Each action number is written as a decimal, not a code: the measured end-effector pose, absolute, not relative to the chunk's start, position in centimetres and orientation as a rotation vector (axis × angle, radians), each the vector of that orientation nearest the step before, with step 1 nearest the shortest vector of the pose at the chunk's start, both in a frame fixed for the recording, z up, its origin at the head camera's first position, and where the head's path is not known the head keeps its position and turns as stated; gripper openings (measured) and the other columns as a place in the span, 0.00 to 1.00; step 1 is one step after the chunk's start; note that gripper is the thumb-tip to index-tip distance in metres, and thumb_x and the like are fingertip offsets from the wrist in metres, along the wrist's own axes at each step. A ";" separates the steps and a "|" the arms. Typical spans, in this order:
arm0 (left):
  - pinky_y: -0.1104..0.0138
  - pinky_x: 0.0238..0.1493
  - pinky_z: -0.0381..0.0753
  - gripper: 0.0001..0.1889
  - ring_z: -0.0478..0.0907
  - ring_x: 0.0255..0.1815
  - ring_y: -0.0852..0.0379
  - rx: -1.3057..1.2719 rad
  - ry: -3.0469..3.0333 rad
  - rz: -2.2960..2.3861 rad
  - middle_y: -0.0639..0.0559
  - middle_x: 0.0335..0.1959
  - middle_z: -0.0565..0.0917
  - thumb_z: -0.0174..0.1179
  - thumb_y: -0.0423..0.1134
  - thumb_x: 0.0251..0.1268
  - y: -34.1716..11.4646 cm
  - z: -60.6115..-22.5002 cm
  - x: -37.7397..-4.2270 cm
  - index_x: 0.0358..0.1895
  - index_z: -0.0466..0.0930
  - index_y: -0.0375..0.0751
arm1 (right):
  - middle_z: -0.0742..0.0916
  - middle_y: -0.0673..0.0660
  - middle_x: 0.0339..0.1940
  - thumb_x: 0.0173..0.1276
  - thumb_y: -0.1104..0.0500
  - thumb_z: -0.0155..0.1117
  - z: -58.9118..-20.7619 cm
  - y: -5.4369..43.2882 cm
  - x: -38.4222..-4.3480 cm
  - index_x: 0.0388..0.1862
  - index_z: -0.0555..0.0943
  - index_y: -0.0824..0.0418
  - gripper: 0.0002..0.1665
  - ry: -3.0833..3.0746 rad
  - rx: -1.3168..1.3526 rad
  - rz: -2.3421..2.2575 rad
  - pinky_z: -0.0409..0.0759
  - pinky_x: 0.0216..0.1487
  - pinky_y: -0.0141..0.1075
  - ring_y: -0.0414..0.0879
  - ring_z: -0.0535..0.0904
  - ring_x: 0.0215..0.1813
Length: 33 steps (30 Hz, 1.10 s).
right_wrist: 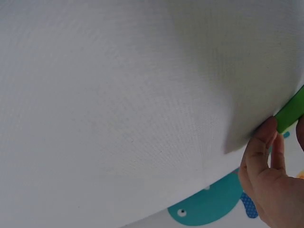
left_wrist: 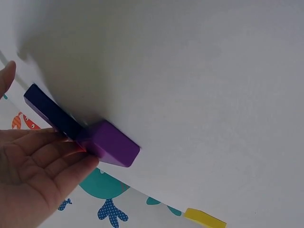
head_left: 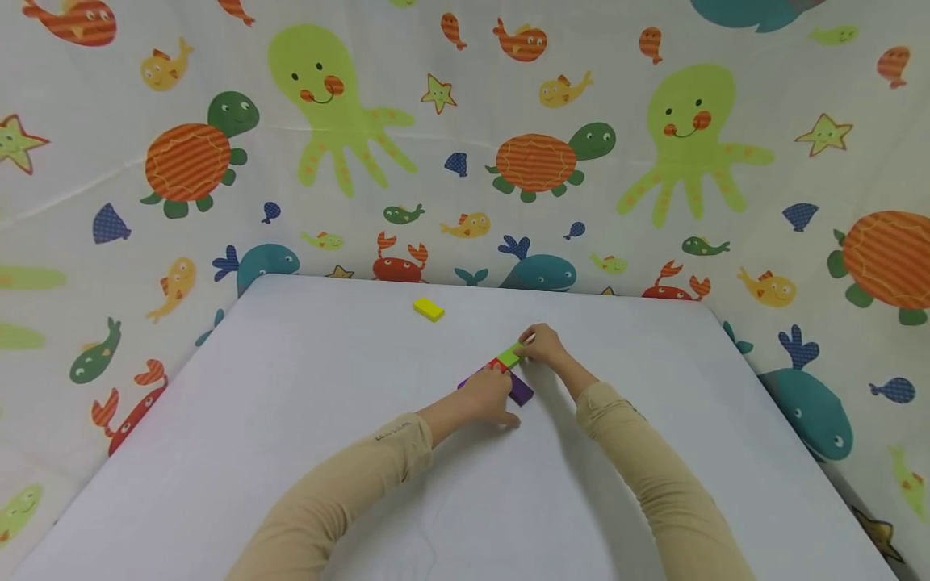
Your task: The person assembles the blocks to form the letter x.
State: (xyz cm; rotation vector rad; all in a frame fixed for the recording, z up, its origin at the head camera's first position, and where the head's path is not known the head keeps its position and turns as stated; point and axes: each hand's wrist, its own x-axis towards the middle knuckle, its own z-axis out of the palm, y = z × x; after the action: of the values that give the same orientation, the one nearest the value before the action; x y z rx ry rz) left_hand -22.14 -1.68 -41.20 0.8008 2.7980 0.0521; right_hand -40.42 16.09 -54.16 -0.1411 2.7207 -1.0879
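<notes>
Several coloured blocks lie touching on the white table. In the head view a red block sits in the middle, with a green block running up and right from it. A dark purple-blue block points down and right. A purple block lies on the other side, mostly covered by my left hand in the head view. That hand's straight fingers rest on the joined blocks, thumb held apart. My right hand pinches the far end of the green block, its thumb and fingertips at that end.
A yellow block lies alone near the table's back edge. Behind the white table hangs a cloth printed with sea animals.
</notes>
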 end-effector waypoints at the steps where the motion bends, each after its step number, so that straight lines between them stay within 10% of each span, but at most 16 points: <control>1: 0.64 0.50 0.78 0.31 0.76 0.45 0.52 0.803 2.801 0.049 0.46 0.42 0.82 0.66 0.60 0.50 -1.6 -41.2 -22.1 0.47 0.79 0.36 | 0.82 0.61 0.40 0.52 0.53 0.75 -53.5 16.0 -39.8 0.40 0.80 0.65 0.22 2.719 -0.137 -1.109 0.81 0.32 0.35 0.48 0.79 0.34; 19: 0.67 0.37 0.78 0.26 0.74 0.29 0.59 0.786 2.794 0.084 0.53 0.30 0.83 0.66 0.63 0.49 -1.9 -41.3 -23.1 0.34 0.79 0.41 | 0.83 0.58 0.33 0.45 0.50 0.77 -56.6 16.5 -40.9 0.34 0.80 0.58 0.21 2.854 -0.068 -1.240 0.79 0.26 0.34 0.45 0.78 0.26; 28: 0.72 0.29 0.70 0.26 0.73 0.30 0.59 0.722 2.732 0.287 0.47 0.35 0.81 0.59 0.54 0.59 -2.5 -40.8 -24.1 0.50 0.74 0.34 | 0.84 0.67 0.33 0.54 0.69 0.65 -43.7 12.8 -30.0 0.37 0.80 0.71 0.10 2.947 -0.255 -1.152 0.77 0.34 0.38 0.54 0.78 0.35; 33: 0.71 0.30 0.73 0.26 0.73 0.31 0.57 0.625 2.694 0.376 0.44 0.38 0.80 0.56 0.50 0.62 -2.9 -40.4 -24.9 0.54 0.71 0.32 | 0.84 0.65 0.31 0.58 0.70 0.63 -42.8 12.7 -29.2 0.36 0.80 0.71 0.07 2.988 -0.512 -1.043 0.79 0.38 0.39 0.52 0.78 0.34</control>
State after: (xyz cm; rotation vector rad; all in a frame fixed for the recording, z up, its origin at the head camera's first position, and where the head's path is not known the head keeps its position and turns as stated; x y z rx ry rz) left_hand -24.87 -2.94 -40.38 0.6254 2.6942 0.3764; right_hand -29.22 12.66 -42.82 -0.5119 2.9884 -1.0429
